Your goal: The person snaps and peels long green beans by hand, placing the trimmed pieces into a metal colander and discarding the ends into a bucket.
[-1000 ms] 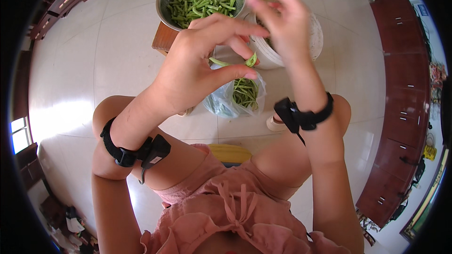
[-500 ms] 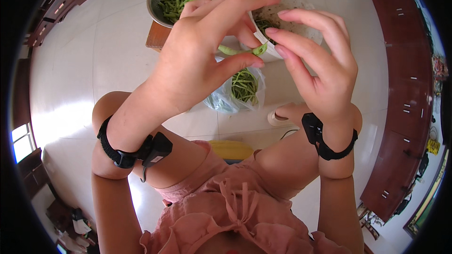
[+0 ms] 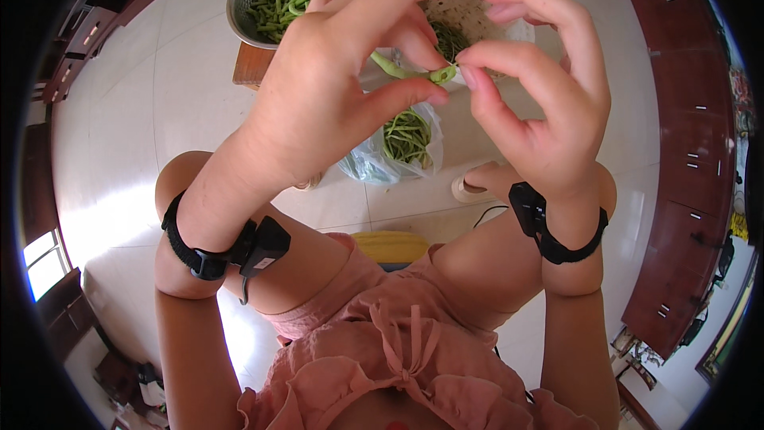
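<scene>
My left hand (image 3: 314, 84) is closed on a green bean (image 3: 388, 66), its thumb below and fingers above. The pod lies roughly crosswise, with its right end sticking out past the thumb. At that end, my right hand (image 3: 549, 99) pinches the tip between thumb and index finger, the other fingers curved above. Behind the left hand stands a metal colander (image 3: 241, 9) with short cut bean pieces (image 3: 286, 4). Under both hands is a pale round container (image 3: 517, 30) with thin green scraps (image 3: 450, 38), partly hidden by the fingers.
A clear plastic bag (image 3: 370, 161) of whole green beans (image 3: 407, 137) sits on the tiled floor (image 3: 199, 72) beyond my knees. The colander rests on a wooden stool (image 3: 251, 65). A yellow seat edge (image 3: 390, 247) shows between my thighs. Dark red cabinets (image 3: 676, 151) line the right side.
My right thumb and index finger have come together at the bean's tip. The left hand keeps its hold. The view has shifted slightly, moving the colander leftward and up.
</scene>
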Tool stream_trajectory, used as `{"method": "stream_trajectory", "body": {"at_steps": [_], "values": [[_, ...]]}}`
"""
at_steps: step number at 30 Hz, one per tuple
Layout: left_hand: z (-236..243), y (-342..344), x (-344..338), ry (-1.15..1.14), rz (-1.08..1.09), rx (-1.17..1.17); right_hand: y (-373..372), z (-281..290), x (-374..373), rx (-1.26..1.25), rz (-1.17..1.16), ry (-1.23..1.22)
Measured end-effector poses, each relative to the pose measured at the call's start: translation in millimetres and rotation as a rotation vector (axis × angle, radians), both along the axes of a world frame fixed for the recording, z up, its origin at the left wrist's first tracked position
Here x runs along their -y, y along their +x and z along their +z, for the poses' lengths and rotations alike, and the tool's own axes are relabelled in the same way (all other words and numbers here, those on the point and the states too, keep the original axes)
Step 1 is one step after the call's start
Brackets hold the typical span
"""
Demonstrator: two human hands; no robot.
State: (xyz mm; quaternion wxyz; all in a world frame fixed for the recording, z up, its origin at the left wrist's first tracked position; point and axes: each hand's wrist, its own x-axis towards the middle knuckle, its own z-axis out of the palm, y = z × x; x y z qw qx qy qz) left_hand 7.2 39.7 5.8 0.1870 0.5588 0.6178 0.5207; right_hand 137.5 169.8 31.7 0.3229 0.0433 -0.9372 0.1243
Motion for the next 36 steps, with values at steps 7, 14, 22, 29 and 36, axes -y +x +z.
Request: {"method": "stream_trajectory", "body": {"at_steps": [7, 14, 22, 29, 36], "values": [[17.6, -6.6, -4.4, 0.084, -0.077, -0.294, 7.2, -5.8, -7.7, -0.07, -0.003, -0.069], [-6.4, -8.9, -8.2, 0.112, -0.05, -0.062, 3.2, -14.7, -17.6, -0.233, 0.124, 0.013], [2.0, -13.0, -10.1, 0.317, 0.067, -0.661, 11.1, -33.3, -1.7, -0.056, -0.007, -0.783], [7.1, -1.9, -5.8, 0.169, 0.116, -0.467, 3.9, -46.2, -1.7, -0.148, -0.021, -0.883], [5.0, -12.9, -2.9, 0.175, 0.07, -0.296, 3.7, -50.5, -15.5, -0.118, -0.102, -0.976]]}}
